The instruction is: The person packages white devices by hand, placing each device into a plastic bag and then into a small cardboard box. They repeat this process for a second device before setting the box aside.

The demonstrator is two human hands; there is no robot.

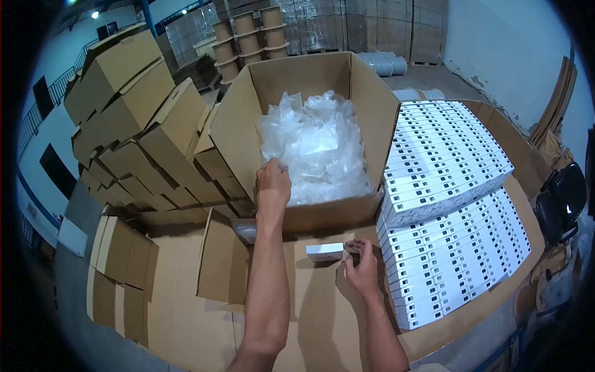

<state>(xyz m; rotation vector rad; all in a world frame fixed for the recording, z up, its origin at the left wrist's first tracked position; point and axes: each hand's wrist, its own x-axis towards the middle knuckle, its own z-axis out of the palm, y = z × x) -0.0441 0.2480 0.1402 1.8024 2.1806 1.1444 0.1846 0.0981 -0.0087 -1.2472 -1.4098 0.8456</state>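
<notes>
Warehouse space spreads out behind the work area, with spools point(248, 44) stacked in tiers, wrapped pallet loads point(384, 28) against the far side, and a white wall point(502, 56) at the right. Brown cartons point(127, 84) are piled at the left, many of them tilted, and a black chair point(561, 201) stands at the far right.

Cardboard covers the bench point(310, 328). At its far side, a large open carton point(325, 217) holds a loose heap of clear plastic bags point(316, 146). The left hand point(273, 181) reaches to the near left part of this carton, beside the bags; its fingers are curled, but whether they grip a bag cannot be told.

Nearer the person, the right hand point(362, 266) has its fingers closed on the right end of a small white box point(325, 251), which lies crosswise just in front of the large carton. To the right of that hand, many white boxes point(446, 211) with small dark squares are packed in tight rows, the far rows stacked higher than the near ones. A smaller open carton point(223, 263) stands left of the left forearm.
</notes>
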